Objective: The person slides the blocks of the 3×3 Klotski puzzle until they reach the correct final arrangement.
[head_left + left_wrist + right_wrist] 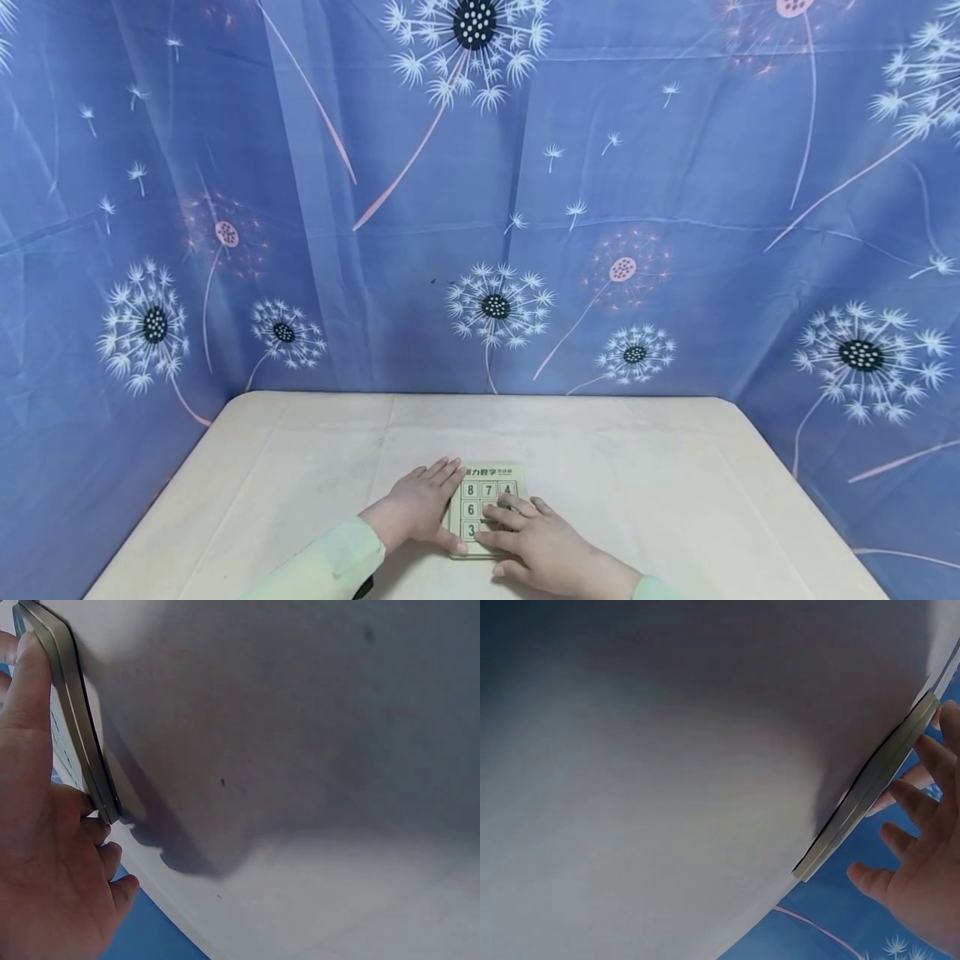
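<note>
A number sliding puzzle in a pale green frame lies flat on the table, with tiles 8, 7, 4, 6 and 3 showing. My left hand holds its left side, thumb at the near corner and fingertips by the far one. That grip spans the puzzle's edge in the left wrist view. Over the right part of the tiles spreads my right hand, fingertips on the face and hiding several tiles. From the right wrist, its loosely bent fingers lie along the puzzle's far face, beyond the side edge.
A cream-coloured table with rounded far corners carries the puzzle near its front. Blue curtains printed with dandelions hang behind it and along both sides. A small dark object shows beneath the left wrist.
</note>
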`<control>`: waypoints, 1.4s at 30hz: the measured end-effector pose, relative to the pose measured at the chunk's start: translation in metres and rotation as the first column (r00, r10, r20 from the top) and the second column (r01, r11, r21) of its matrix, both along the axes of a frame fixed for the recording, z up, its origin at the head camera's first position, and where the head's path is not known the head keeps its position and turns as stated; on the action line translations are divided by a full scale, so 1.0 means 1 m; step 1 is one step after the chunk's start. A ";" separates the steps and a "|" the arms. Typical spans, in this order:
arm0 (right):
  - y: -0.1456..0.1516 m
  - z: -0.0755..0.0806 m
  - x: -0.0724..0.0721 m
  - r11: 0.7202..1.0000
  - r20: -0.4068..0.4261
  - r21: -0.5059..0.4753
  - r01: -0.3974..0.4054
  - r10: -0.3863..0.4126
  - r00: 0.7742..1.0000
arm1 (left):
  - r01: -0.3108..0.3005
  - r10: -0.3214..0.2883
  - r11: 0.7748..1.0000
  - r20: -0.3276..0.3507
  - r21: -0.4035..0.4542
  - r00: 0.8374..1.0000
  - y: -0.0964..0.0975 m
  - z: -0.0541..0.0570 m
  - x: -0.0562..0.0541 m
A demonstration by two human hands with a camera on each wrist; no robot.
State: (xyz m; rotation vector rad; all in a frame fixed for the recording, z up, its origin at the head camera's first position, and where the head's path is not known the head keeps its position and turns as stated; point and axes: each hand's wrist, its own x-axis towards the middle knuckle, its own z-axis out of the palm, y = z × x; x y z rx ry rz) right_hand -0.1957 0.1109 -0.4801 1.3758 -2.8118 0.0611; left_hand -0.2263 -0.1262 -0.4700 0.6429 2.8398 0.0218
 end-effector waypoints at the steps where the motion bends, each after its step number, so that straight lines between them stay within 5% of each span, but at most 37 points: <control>1: 0.001 0.000 0.000 1.000 0.001 0.001 0.002 -0.002 1.000 | 0.000 0.000 1.000 -0.001 -0.002 1.000 0.000 0.000 0.000; 42: 0.017 -0.002 0.001 0.998 0.036 -0.025 0.052 -0.051 0.998 | -0.003 0.003 1.000 -0.009 -0.018 1.000 0.001 -0.002 -0.001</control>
